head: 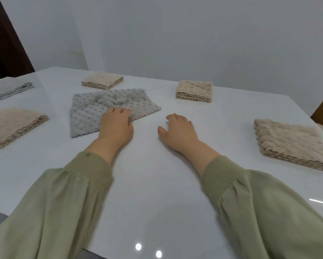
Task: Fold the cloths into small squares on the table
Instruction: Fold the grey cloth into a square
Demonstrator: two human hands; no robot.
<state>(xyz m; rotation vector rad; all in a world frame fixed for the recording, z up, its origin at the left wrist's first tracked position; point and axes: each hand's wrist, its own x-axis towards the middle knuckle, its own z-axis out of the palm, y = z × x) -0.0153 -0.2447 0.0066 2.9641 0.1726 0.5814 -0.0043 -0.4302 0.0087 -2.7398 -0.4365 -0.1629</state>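
The white glossy tabletop (pixel 157 184) carries everything. Folded stacks ring it: a beige stack (pixel 291 144) at the right edge, another beige stack (pixel 13 126) at the left edge, two smaller beige squares (pixel 102 81) (pixel 194 90) towards the far edge, and a grey folded pile (pixel 9 88) by the far left corner.

The one cloth not yet squared is the grey cloth (pixel 93 113). It lies flat left of the middle, just in front of the far beige square. It is wider than it is deep, so its long axis runs across the tabletop. It sits slightly askew, the right end lying farther away than the left, and a small ruck shows near its far edge. Its bobbled pile and scalloped hem suggest something light, soft and limp. It should drape rather than hold a crease, and could slide on the slick surface. The corners or the hem look like the best places to take hold, with one part pinned while the other is carried over.

The left hand (pixel 115 126) rests on the cloth's near right part, its fingers (pixel 122 111) bent down onto the pile. Whether they pinch the hem I cannot tell. The right hand (pixel 177 129) sits on bare tabletop beside the cloth, fingers loosely spread, holding nothing.
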